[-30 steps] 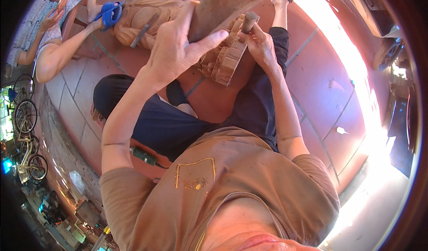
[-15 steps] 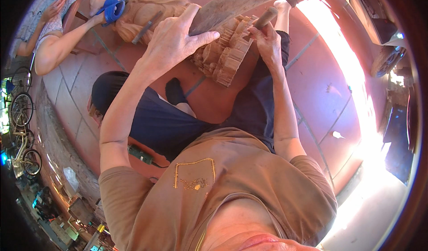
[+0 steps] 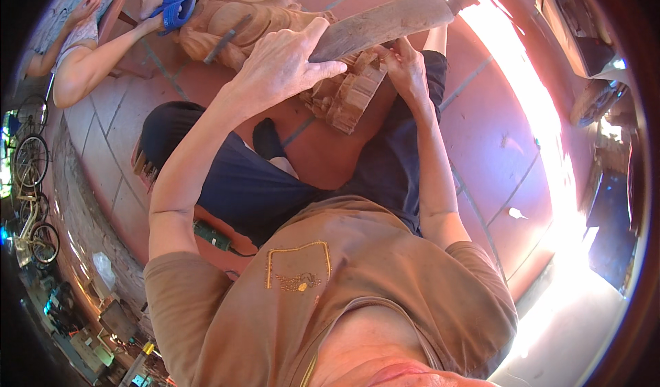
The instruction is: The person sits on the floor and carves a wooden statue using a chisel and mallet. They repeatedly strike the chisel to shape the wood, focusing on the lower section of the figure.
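Observation:
My left hand (image 3: 282, 60) is closed around the narrow end of a long wooden mallet (image 3: 385, 26), which slants up to the right. Beneath its wide end, my right hand (image 3: 407, 70) is closed on a wooden-handled chisel. The mallet covers the top of that handle, and the chisel's blade cannot be made out. Both hands are over a carved wooden sculpture (image 3: 350, 101) lying on the floor between my legs. Its near right end has deep, ridged cuts; its far left part has smooth, rounded folds. A grey bar-like tool (image 3: 228, 39) rests across that part.
A person's foot in a blue sandal (image 3: 177, 12) is beside the sculpture's far left end. A green power tool (image 3: 212, 235) with a cord lies by my left thigh. A small white object (image 3: 517, 213) is on the tiled floor (image 3: 495, 132). Bicycles (image 3: 33, 174) stand far left.
The mallet has come down and rightward, and now covers the chisel handle's rounded top, which showed earlier. My right hand has shifted slightly down and left.

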`<state>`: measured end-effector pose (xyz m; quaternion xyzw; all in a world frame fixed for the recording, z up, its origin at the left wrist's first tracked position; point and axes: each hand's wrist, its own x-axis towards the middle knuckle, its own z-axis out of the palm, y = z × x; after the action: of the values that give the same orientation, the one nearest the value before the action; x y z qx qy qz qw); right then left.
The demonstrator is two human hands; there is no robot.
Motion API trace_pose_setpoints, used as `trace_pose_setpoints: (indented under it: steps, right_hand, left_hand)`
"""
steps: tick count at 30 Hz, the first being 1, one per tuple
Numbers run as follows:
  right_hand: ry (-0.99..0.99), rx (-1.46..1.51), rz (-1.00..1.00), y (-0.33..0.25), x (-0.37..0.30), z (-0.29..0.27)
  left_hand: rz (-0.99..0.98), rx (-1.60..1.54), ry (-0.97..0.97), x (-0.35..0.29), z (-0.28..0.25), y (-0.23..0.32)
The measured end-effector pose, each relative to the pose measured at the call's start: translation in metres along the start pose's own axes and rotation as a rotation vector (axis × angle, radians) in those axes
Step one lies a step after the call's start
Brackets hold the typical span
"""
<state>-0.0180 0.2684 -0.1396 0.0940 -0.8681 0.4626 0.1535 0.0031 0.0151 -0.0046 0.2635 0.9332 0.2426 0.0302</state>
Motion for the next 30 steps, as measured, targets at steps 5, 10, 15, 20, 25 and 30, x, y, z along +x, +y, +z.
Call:
trace_pose_setpoints:
  steps: [5, 10, 15, 20, 25, 30]
  right_hand:
    - [-0.031, 0.070, -0.001, -0.011, -0.003, 0.001]
    - [-0.049, 0.047, 0.000, -0.013, -0.005, 0.001]
    - [-0.031, 0.064, -0.002, -0.006, -0.007, 0.003]
    - [0.008, 0.111, 0.015, 0.002, -0.007, 0.006]
    - [-0.070, 0.047, 0.009, -0.011, -0.001, 0.004]
    - [-0.066, 0.033, 0.020, -0.009, -0.004, 0.006]
  left_hand:
    - [0.115, -0.252, 0.264, -0.002, -0.002, -0.002]
    - [0.081, -0.361, 0.316, -0.002, -0.007, 0.007]
    - [0.084, -0.081, 0.154, -0.003, 0.001, -0.005]
    - [0.116, -0.297, 0.305, -0.002, -0.011, -0.001]
    - [0.206, -0.350, 0.392, -0.001, -0.002, 0.007]
    - [0.065, 0.030, 0.145, -0.003, 0.003, -0.009]
